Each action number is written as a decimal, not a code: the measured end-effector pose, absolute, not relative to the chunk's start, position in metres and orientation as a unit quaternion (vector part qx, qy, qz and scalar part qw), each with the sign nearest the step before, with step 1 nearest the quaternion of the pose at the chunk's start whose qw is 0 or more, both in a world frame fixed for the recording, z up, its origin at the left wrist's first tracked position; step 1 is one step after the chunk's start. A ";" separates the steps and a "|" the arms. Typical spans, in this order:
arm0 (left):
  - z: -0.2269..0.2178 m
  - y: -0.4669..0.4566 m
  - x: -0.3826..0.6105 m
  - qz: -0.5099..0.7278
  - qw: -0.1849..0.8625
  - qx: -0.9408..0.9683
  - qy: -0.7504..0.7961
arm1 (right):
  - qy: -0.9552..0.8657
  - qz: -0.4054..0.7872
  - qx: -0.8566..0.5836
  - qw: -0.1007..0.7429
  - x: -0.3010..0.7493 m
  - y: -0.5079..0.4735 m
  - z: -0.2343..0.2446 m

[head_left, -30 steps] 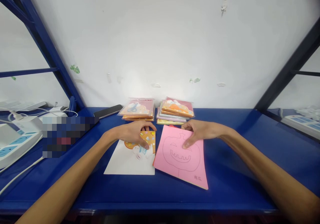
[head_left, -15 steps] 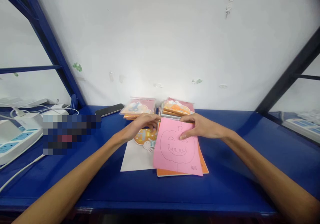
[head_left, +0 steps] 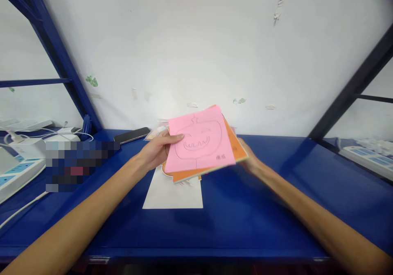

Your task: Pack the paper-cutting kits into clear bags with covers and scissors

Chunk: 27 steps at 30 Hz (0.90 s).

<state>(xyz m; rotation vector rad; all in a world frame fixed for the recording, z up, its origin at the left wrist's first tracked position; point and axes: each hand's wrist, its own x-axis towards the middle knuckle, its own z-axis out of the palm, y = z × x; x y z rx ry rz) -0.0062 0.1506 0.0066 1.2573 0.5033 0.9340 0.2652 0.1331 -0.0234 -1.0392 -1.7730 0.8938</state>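
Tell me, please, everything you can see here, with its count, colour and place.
pink sheet: one, pink, pumpkin outline, held up, topmost.
orange sheets: count unclear, orange, under the pink sheet.
white sheet: one, white, flat on the table.
phone: one, black, table's back left.
power strips: two, white, far left and far right.
table: one, blue.
left hand: one, grips the pink sheet's left edge.
right hand: one, blurred, beneath the orange sheets' right side.

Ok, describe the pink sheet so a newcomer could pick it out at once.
Look over the middle of the blue table, before the white wall. There the left hand grips the pink sheet, raised off the table on top of an orange sheet. It alone bears an outlined pumpkin face, unlike the white sheet lying flat below.
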 end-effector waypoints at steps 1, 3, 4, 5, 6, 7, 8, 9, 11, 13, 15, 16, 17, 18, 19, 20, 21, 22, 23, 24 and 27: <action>0.009 0.151 -0.007 0.439 0.681 0.545 0.215 | -0.744 0.317 -0.409 0.422 0.259 0.129 -0.026; 0.012 0.151 -0.008 0.474 0.677 0.521 0.211 | -0.830 0.213 -0.376 0.354 0.245 0.119 -0.031; 0.012 0.152 -0.008 0.485 0.676 0.512 0.216 | -0.864 0.171 -0.359 0.309 0.237 0.113 -0.033; 0.012 0.153 -0.008 0.491 0.674 0.504 0.224 | -0.887 0.142 -0.348 0.268 0.231 0.108 -0.035; 0.010 0.154 -0.007 0.495 0.673 0.498 0.233 | -0.901 0.127 -0.342 0.233 0.225 0.104 -0.037; 0.009 0.155 -0.007 0.496 0.672 0.494 0.242 | -0.907 0.122 -0.343 0.210 0.220 0.100 -0.039; 0.007 0.156 -0.008 0.496 0.671 0.492 0.249 | -0.909 0.122 -0.345 0.198 0.216 0.098 -0.041; 0.005 0.157 -0.008 0.494 0.670 0.493 0.253 | -0.909 0.124 -0.347 0.194 0.214 0.096 -0.042; 0.003 0.157 -0.008 0.489 0.666 0.502 0.255 | -0.903 0.122 -0.355 0.211 0.214 0.096 -0.044; 0.002 0.157 -0.008 0.484 0.662 0.513 0.254 | -0.893 0.117 -0.362 0.238 0.217 0.098 -0.044; 0.001 0.156 -0.008 0.480 0.662 0.519 0.250 | -0.888 0.107 -0.365 0.259 0.220 0.101 -0.044; 0.001 0.156 -0.008 0.478 0.663 0.520 0.249 | -0.887 0.097 -0.365 0.266 0.221 0.102 -0.044; 0.001 0.156 -0.008 0.476 0.664 0.522 0.248 | -0.887 0.083 -0.364 0.271 0.222 0.103 -0.044; 0.000 0.156 -0.008 0.474 0.663 0.523 0.248 | -0.887 0.065 -0.362 0.278 0.222 0.105 -0.044; 0.000 0.156 -0.008 0.474 0.662 0.524 0.250 | -0.887 0.045 -0.360 0.287 0.223 0.106 -0.044; 0.000 0.157 -0.008 0.474 0.661 0.525 0.252 | -0.884 0.024 -0.357 0.300 0.224 0.108 -0.043; 0.000 0.157 -0.009 0.474 0.660 0.524 0.256 | -0.879 0.003 -0.355 0.317 0.226 0.109 -0.042; 0.001 0.157 -0.009 0.475 0.659 0.523 0.257 | -0.871 -0.018 -0.355 0.338 0.228 0.110 -0.041; 0.001 0.158 -0.009 0.477 0.659 0.522 0.258 | -0.860 -0.039 -0.359 0.362 0.230 0.111 -0.039; 0.002 0.158 -0.010 0.479 0.657 0.522 0.257 | -0.845 -0.058 -0.365 0.385 0.233 0.112 -0.037; 0.004 0.159 -0.012 0.487 0.647 0.530 0.251 | -0.794 -0.092 -0.402 0.447 0.244 0.113 -0.028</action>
